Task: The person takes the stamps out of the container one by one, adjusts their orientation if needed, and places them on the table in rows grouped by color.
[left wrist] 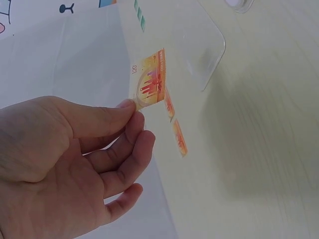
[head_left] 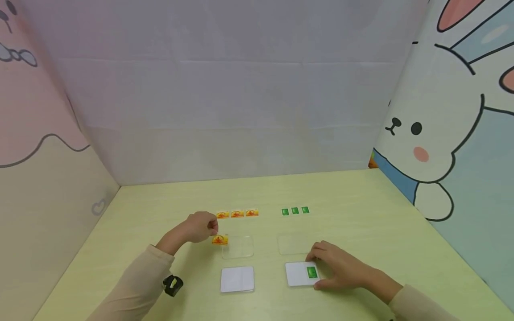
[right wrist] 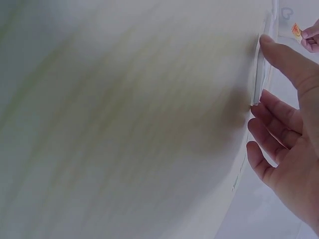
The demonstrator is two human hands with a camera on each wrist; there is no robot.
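Note:
My left hand pinches an orange-and-yellow postage stamp by one corner between thumb and fingertip. In the head view that stamp hangs above the left edge of a clear plastic lid. My right hand grips the right end of a clear case with white card in it, thumb at the near edge and fingers at the far edge. A green stamp lies on this white card, close to my right fingers. The right wrist view shows the case edge-on.
Three orange stamps lie in a row at the back left, three green stamps at the back right. Another clear lid lies behind the right case. A second white case sits to the left. Printed cloth walls enclose the table.

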